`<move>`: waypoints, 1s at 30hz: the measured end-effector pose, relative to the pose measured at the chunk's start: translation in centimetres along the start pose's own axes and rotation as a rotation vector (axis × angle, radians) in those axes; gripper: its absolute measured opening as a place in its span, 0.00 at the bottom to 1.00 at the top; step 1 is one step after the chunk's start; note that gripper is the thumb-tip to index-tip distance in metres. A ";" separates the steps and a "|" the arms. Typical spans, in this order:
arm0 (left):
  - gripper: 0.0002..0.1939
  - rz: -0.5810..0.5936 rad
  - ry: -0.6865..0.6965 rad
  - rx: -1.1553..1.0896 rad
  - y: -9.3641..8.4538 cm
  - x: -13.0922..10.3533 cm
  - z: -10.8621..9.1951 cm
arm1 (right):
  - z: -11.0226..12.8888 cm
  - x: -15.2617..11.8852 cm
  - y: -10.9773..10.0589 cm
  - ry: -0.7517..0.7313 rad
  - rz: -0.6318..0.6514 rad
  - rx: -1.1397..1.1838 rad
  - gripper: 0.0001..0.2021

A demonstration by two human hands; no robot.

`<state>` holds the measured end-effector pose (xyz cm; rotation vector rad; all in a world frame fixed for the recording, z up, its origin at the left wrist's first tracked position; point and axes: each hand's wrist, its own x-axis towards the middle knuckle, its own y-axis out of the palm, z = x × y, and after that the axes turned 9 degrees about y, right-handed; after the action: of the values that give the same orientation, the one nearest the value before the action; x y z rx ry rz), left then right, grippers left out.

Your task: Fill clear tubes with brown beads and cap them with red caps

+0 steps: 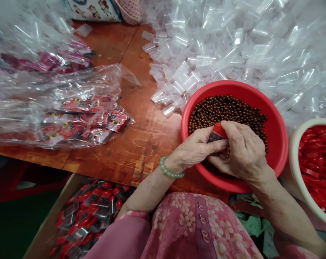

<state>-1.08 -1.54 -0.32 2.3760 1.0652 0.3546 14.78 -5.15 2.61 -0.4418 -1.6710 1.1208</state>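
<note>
Over a red bowl (277,133) of small brown balls (227,108), my two hands meet at a small clear container with a red cap (218,130). Dark contents show through its wall below the cap. My left hand (197,147), with a green bead bracelet (171,172) at the wrist, has its fingers wrapped round the container. My right hand (240,151) touches the red cap with thumb and fingers bent; its lower fingers lie just above the balls, and what is under them is hidden.
Clear plastic containers (233,46) heap behind the bowl. A white tub (295,158) of red caps (318,162) stands at right. Plastic bags with red packets (79,122) cover the wooden table (133,144) at left. Below its edge, a box holds capped containers (92,208).
</note>
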 end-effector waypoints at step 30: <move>0.27 0.013 -0.060 -0.228 -0.2 0.2 -0.4 | -0.3 -0.2 0.2 0.067 0.056 0.073 0.36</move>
<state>-1.22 -1.12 -0.09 2.1776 0.9297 0.3852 15.05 -5.06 2.37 -0.4768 -1.5626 1.1918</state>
